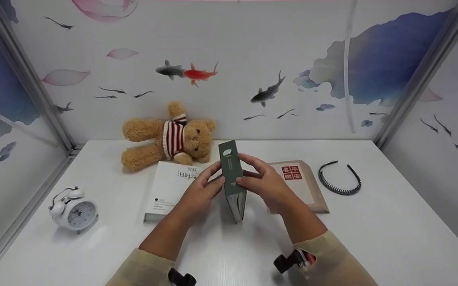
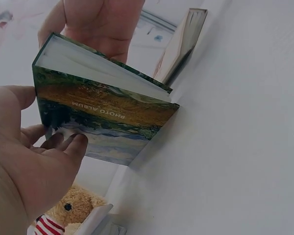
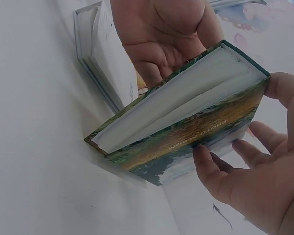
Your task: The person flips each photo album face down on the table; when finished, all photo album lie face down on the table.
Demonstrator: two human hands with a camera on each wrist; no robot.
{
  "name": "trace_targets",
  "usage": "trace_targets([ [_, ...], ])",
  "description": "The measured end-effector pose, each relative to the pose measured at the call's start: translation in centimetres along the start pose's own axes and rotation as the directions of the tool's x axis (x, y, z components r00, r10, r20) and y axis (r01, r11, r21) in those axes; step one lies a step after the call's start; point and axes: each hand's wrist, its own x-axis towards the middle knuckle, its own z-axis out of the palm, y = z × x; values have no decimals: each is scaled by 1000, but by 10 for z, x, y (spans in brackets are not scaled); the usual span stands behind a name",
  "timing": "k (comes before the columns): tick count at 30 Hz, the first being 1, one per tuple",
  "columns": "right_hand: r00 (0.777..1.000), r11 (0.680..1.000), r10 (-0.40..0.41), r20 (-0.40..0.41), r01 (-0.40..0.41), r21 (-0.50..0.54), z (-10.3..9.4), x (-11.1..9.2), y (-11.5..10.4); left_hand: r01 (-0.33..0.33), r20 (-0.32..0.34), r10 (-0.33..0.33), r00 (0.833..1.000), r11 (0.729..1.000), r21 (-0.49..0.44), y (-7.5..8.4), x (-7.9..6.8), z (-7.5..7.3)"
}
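Observation:
A green photo album point(image 1: 231, 169) stands on end between my two hands, its spine facing up toward me. My left hand point(image 1: 200, 192) holds one side, with the thumb by the spine and the fingers against the cover. Opposite it, my right hand point(image 1: 266, 183) grips the other side the same way. In the left wrist view the painted cover point(image 2: 103, 115) reads "PHOTO ALBUM", and the pages are slightly fanned at the edge. The album's lower corner is right at the white table in the right wrist view, where the page block point(image 3: 181, 98) shows between the covers.
Left of the album lies a white book point(image 1: 169, 194), with a teddy bear point(image 1: 173, 137) on its side behind it. A white alarm clock point(image 1: 76, 210) stands far left. To the right are a tan book with red characters point(image 1: 308, 190) and a black headband point(image 1: 342, 192).

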Motion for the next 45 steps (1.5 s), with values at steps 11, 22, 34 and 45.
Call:
trace_targets([
  [11,999,998,21,-36,-19,62,3,1,1,169,32,-169,985,986,-9,-5,-1,-5],
  [22,995,999,-17,-97,13,-43,-7,8,12,223,54,-228,972,972,76,-15,-1,-1],
  [34,982,993,54,-181,-72,-97,-18,13,14,190,5,-202,979,931,313,-17,-1,2],
  [45,936,988,91,-339,-129,-90,-18,19,26,132,5,-147,989,900,416,-19,0,6],
])
